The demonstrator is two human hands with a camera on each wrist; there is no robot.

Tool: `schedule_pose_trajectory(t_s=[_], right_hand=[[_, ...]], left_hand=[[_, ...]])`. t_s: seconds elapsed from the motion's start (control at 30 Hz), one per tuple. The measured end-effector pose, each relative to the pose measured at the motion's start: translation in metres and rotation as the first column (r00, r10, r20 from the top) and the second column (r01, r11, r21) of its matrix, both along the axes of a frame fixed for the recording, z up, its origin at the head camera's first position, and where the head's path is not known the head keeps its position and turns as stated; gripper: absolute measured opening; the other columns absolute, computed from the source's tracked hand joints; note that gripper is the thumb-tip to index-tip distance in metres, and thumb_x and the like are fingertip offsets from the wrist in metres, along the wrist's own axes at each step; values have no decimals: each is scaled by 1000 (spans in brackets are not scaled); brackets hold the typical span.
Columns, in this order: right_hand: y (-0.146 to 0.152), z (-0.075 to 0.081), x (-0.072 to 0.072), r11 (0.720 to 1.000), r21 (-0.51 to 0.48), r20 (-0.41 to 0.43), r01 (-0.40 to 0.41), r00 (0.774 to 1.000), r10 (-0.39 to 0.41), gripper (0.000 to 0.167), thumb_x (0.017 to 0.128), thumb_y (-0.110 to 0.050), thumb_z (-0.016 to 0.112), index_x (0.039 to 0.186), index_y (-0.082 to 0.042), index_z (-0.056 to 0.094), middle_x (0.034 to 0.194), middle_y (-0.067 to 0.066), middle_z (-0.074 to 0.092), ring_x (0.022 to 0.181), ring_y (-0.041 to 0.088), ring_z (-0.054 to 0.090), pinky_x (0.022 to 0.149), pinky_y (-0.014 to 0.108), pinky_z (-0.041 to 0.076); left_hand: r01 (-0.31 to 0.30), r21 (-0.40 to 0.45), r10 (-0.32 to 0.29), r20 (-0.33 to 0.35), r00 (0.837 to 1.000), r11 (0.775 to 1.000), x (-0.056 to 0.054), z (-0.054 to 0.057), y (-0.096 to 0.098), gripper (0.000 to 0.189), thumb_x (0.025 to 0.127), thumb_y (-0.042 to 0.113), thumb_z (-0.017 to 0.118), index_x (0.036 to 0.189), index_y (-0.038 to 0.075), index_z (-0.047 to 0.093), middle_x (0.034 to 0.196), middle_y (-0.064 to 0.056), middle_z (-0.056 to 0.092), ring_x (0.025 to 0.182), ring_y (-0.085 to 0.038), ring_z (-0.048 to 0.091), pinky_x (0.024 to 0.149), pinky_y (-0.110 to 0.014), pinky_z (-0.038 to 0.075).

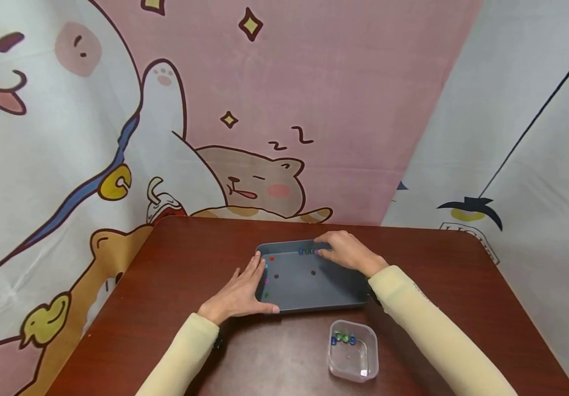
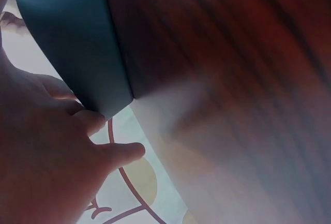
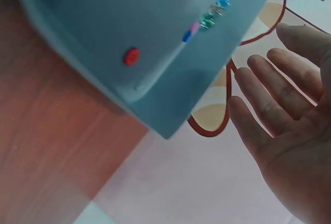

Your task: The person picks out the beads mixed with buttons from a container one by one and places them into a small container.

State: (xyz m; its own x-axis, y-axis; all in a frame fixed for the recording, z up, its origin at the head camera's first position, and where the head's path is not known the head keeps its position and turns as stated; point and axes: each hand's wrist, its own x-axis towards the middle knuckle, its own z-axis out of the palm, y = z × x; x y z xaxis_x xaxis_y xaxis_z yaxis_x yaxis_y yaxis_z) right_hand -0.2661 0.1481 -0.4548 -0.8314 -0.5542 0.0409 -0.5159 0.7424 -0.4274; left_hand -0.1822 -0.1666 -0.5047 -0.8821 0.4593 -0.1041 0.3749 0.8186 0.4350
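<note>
A grey rectangular tray (image 1: pixel 296 291) lies on the table with several glass marbles (image 1: pixel 307 251) lined up along its back wall. Small coloured pieces are scattered inside, among them a red button (image 3: pixel 132 56) and a dark round piece (image 1: pixel 313 273). My left hand (image 1: pixel 238 292) rests against the tray's left side, fingers extended along the rim and thumb at the front left corner. At the back edge, beside the marbles, is my right hand (image 1: pixel 349 253). Its fingers look extended and spread in the right wrist view, with nothing in the palm.
A clear plastic box (image 1: pixel 349 369) holding several green and blue marbles (image 1: pixel 346 339) stands on the table in front of the tray. Behind the brown table (image 1: pixel 200 242) hangs a printed cartoon cloth (image 1: pixel 353 110).
</note>
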Motion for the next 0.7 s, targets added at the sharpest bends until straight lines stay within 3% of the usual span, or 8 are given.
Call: schedule_pose_trajectory(t_s=[0.17, 0.33, 0.7], right_hand=[[-1, 1, -5, 1000, -11, -21, -8, 1000, 7, 38, 98, -17, 73, 134, -4, 69, 131, 12, 70, 119, 29, 66, 99, 50, 53], [-8, -9, -8, 1000, -13, -2, -21, 1000, 21, 37, 99, -15, 72, 134, -4, 69, 132, 11, 70, 122, 29, 65, 100, 49, 53], [-16, -24, -13, 999, 44, 9, 1, 1000, -1, 36, 98, -14, 74, 132, -4, 71, 130, 11, 71, 120, 29, 66, 98, 47, 54]], left_hand=[[16, 6, -17, 11, 1000, 1000, -2, 0, 2, 131, 76, 76, 76, 165, 3, 15, 174, -12, -5, 159, -26, 7, 123, -62, 15], [11, 18, -11, 18, 1000, 1000, -3, 1, 3, 132, 75, 76, 77, 165, 3, 15, 174, -13, -4, 159, -27, 7, 122, -63, 15], [-56, -24, 57, 10, 998, 998, 0, 0, 2, 136, 73, 78, 76, 165, 2, 13, 173, -15, -1, 160, -31, 2, 121, -66, 15]])
